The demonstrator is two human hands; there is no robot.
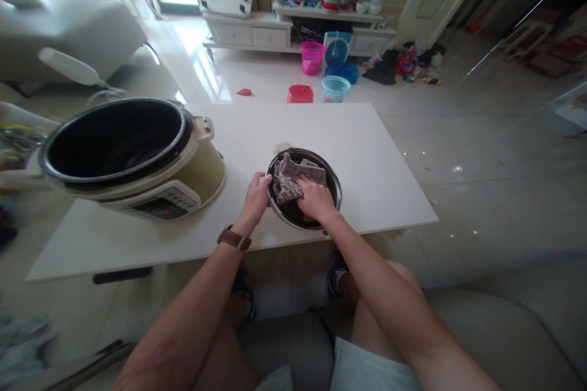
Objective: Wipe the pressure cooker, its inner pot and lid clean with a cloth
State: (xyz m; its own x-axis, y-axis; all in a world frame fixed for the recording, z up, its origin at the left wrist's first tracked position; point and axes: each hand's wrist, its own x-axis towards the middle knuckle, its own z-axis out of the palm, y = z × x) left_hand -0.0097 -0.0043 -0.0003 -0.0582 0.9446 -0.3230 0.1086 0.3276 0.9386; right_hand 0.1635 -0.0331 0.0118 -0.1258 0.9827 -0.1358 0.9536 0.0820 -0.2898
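Observation:
A round metal lid (332, 186) with a dark inner face rests tilted on the white table (376, 165) in front of me. My left hand (257, 195), with a brown watch on its wrist, grips the lid's left rim. My right hand (315, 198) presses a patterned grey-brown cloth (288, 178) against the inside of the lid, fingers closed on the cloth. A cream electric cooker (137, 159) stands open at the left of the table, its dark inner pot empty.
I sit on a grey sofa (481, 330) with my knees under the table edge. Beyond the table lie a red box (299, 93), a pink basket (312, 57), a blue basket (335, 88) and a cluttered low cabinet (293, 27). Tiled floor spreads to the right.

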